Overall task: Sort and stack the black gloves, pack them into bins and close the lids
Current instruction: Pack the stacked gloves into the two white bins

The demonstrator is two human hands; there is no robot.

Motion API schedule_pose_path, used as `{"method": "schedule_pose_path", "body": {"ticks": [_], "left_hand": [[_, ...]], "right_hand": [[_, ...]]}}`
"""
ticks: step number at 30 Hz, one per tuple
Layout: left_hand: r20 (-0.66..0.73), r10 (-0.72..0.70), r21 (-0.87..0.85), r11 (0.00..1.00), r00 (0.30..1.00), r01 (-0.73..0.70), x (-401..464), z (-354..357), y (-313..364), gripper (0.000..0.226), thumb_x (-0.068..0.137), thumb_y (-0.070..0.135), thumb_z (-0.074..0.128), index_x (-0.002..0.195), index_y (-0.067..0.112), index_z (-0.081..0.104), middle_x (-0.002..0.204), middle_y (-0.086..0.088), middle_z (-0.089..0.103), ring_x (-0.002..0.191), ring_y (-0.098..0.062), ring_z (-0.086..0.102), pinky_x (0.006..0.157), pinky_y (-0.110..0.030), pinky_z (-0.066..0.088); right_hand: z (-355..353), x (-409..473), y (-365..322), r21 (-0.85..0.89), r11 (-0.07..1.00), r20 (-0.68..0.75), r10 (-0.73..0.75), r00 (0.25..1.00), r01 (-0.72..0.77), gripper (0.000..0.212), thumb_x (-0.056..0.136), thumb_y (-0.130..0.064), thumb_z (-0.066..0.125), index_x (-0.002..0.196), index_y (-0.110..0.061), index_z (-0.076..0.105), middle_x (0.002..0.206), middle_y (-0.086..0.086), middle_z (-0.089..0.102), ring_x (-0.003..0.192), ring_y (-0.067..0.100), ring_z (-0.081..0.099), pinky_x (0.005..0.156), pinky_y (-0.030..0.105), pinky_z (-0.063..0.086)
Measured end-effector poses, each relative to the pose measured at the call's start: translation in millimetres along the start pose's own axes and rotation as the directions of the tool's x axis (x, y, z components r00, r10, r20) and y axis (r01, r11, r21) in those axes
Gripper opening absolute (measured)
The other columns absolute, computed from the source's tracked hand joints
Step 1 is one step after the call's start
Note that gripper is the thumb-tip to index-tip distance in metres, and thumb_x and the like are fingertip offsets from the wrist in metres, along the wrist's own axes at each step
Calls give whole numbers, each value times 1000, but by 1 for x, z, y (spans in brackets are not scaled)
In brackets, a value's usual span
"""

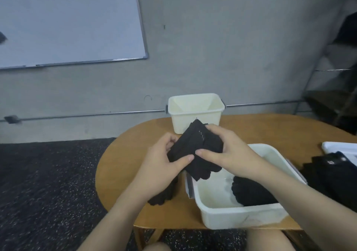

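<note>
Black gloves (195,150) bunched at frame centre, held up off the bench, fingertips pointing lower right. More gloves (253,192) lying inside near bin (241,218), white, open, at lower right. One glove (164,196) flat on bench, left of that bin. Dark pile (332,175) at right edge. Far bin (195,111), cream, open, upright, upper centre.

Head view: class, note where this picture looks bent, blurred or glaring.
Head view: wide-angle bending curves the whiteboard frame and wall pipe; the image is soft overall, with the shelving at the right edge smeared; the held gloves show almost no detail, black on black; dull glare on the whiteboard.
</note>
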State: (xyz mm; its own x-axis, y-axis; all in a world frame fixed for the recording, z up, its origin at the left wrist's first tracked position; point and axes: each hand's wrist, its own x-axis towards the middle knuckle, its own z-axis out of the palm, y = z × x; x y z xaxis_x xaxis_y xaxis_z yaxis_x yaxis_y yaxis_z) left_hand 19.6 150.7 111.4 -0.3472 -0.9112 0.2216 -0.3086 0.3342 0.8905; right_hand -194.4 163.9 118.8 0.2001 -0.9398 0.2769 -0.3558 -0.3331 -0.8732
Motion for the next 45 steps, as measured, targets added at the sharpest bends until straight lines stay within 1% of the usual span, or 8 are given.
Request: {"method": "schedule_pose_path", "body": {"ticks": [5,8,14,18,22,31,38,45], "left_hand": [[226,36,50,998,974,-49,5,32,4,36,92,18,77,123,31,62,116,15,74,109,-4,70,96,-36,57],[301,48,127,988,952,-90,6,48,1,39,94,25,75,129,32,60,120,19,72,111,1,67,99,-30,55],[241,-39,259,966,970,-26,11,62,-20,49,83,62,68,128,47,55,117,15,68,112,-7,63,105,-41,50],[238,-27,263,964,971,-38,13,67,-29,49,90,46,74,134,44,54,131,26,61,128,4,52,114,-41,43],[242,-93,313,950,966,13,15,63,-39,89,81,63,73,156,45,28,162,28,22,151,1,19,125,-47,27],[325,-206,339,937,923,90,10,71,-67,108,89,58,71,163,40,-5,163,37,-15,152,9,-9,130,-42,9],[349,-194,290,953,917,91,8,73,-73,104,94,50,68,161,43,-11,158,42,-22,146,17,-19,130,-42,2],[350,-177,294,953,920,71,7,72,-75,98,96,50,62,161,40,-11,158,43,-21,145,17,-22,130,-42,2]], "right_hand": [[-36,-24,12,-119,993,50,29,998,-23,31,91,-7,76,119,-14,68,106,-1,76,97,16,73,87,37,59],[-54,-33,23,-180,982,95,68,993,-50,34,90,-8,77,122,-15,68,110,-9,75,102,8,71,89,29,57],[-71,-35,45,-246,965,137,125,983,-89,46,91,-13,78,133,-22,61,115,-23,69,107,-4,66,85,11,50],[-71,-27,60,-258,959,153,162,975,-119,48,91,-16,78,135,-25,60,122,-17,69,110,-1,66,89,14,51],[-62,-18,78,-255,954,225,216,950,-157,46,92,-19,78,133,-28,61,128,-16,68,117,1,64,99,19,50],[-38,-12,132,-410,889,324,352,878,-205,66,89,-40,79,149,-32,51,151,-22,47,141,-1,40,122,28,29],[-28,9,159,-434,879,399,384,833,-198,69,84,-56,74,146,-34,54,147,-24,52,138,1,45,121,38,33],[-10,18,183,-472,864,500,427,754,-176,57,93,-45,71,146,-34,51,145,-20,54,132,7,51,116,39,41]]}}
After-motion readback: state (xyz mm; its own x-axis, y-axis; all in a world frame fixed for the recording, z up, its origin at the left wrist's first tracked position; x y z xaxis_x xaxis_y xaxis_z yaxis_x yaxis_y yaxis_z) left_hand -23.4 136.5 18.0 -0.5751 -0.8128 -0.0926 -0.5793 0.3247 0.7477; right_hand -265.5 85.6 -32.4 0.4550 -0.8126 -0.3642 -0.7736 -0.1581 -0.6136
